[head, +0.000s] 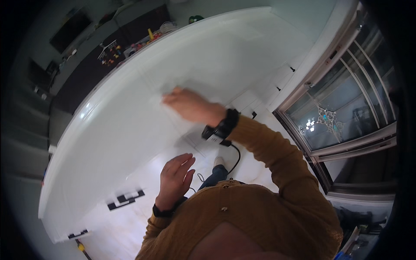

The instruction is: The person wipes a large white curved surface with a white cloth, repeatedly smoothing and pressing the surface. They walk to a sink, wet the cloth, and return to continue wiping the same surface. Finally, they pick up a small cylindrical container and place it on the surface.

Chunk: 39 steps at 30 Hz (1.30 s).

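My right hand [188, 105] is stretched out over the front of a glossy white cabinet [130, 107], its fingers bent and blurred by movement. Whether it touches the surface or holds something thin cannot be told. A black device with a short cable [239, 159] is strapped to that wrist. Lower and to the left, my left hand [176, 178] hovers in front of my body with its thumb apart from the fingers and nothing in it. It wears a black wristband [162, 211]. Black handles [126, 199] stand out on the lower part of the white cabinet.
A sliding window [328, 113] with an ornamental pane is on the right. Beyond the white edge lie small colourful toys [112, 53] on a dark surface, with a television screen [71, 30] behind. Assorted things [357, 234] lie at the lower right. My foot [219, 161] is on the pale floor.
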Motion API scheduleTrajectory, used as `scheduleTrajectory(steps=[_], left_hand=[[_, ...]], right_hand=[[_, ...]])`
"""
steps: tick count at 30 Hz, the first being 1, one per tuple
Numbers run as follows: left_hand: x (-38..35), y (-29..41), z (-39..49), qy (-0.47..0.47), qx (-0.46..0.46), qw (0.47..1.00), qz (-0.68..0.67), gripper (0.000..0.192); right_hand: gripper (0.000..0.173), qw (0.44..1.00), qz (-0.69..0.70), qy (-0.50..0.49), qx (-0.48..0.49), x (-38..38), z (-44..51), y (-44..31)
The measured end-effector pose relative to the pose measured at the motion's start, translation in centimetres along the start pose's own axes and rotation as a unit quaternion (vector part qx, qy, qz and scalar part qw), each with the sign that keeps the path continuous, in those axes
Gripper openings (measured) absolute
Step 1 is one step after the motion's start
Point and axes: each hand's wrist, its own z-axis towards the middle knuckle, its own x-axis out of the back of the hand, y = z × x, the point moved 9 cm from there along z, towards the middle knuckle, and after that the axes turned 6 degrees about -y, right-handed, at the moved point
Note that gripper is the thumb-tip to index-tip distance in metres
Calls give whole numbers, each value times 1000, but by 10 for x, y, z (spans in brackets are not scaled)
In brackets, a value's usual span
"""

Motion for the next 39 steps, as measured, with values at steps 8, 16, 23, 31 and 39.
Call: scheduleTrajectory(steps=[8,16,23,31,39], left_hand=[[-19,-14,59,-13,-2,999,-35,23],[-38,-5,100,-37,-10,999,-37,20],[-74,35,125,-54,-2,998,-36,20],[-123,89,147,-60,36,997,-33,21],[-132,107,140,-38,100,994,12,20]], right_hand=[[26,998,-5,25,-61,17,-47,108],[33,916,-119,-59,-378,84,-217,292],[26,892,-178,114,-401,149,-240,309],[33,959,-111,34,-258,76,-214,355],[16,859,-206,33,-468,172,-338,431]])
